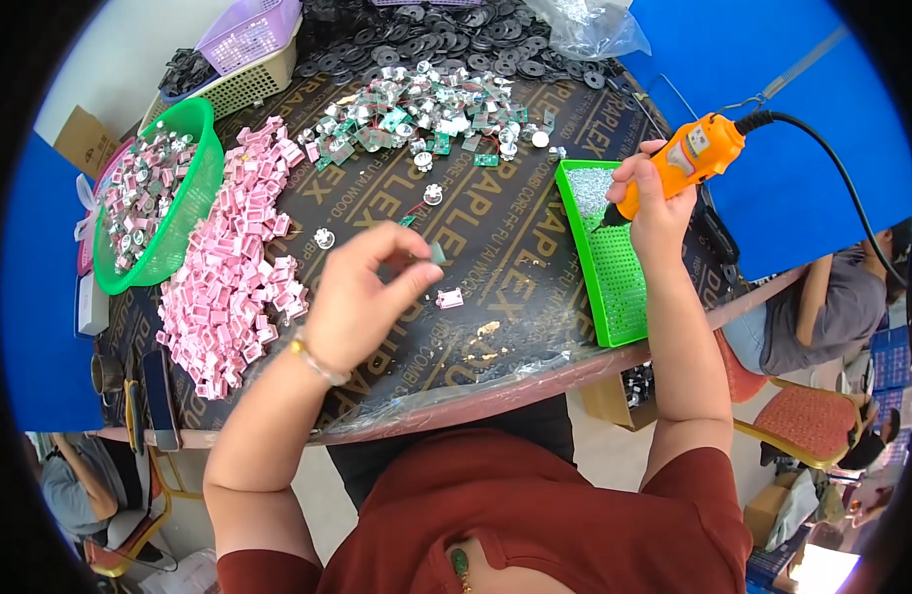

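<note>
We see an orange screwdriver (696, 153) with a black cord (840, 147), and a grey-green piece (437, 253). Our desk (535, 317) is black, patterned with slanting gold lettering. The cases (228, 287) are pale pink, the boards (487, 159) green, the lamps (433, 194) silvery white, the discs (416, 42) black. We have a bright green tray (584, 259) with a grid pattern, a green basket (204, 178), and a plain rust-red shirt (545, 505).

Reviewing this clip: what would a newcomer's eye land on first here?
Probably the bright orange power tool gripped in the right hand, by the green tray at right. Next, the big heap of pink plastic parts at left, beside the round green basket. Near the middle, the left hand pinches a small greenish piece.
</note>
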{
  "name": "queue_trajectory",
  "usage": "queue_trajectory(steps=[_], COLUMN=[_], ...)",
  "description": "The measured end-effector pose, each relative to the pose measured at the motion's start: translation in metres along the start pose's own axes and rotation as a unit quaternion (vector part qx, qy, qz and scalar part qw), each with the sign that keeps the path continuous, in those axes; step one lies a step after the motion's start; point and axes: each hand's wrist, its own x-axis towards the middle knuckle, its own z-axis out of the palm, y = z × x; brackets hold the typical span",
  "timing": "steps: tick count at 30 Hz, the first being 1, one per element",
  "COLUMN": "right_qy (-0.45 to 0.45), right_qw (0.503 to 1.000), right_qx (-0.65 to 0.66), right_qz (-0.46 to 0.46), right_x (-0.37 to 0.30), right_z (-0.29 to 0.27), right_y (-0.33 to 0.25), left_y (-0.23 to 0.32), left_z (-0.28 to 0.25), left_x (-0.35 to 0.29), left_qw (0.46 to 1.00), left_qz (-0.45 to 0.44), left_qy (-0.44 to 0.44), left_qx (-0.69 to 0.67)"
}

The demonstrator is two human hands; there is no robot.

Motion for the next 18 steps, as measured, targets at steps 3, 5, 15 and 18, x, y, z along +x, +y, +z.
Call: queue_trajectory(steps=[3, 5, 15, 18], right_qy=[0.0, 0.0, -0.018, -0.039], right_qw=[1.0, 1.0, 0.986, 0.987], right_qx=[0.0, 0.008, 0.126, 0.133], right_qz=[-0.005, -0.004, -0.108, -0.087], right_x=[0.0, 0.0, -0.018, -0.035], right_z=[0.0, 0.003, 0.025, 0.051], right_y=[0.002, 0.001, -0.049, -0.063], left_y=[0.005, -0.006, -0.026, -0.03], left_z=[0.013, 0.02, 0.029, 0.032], left_x=[-0.01, -0.014, -0.023, -0.025], left_qw=[0.997, 0.995, 0.965, 0.966], left_qz=[0.009, 0.027, 0.125, 0.113], left_qy=[-0.012, -0.012, -0.011, -0.007], left_qx=[0.069, 0.091, 0.231, 0.232])
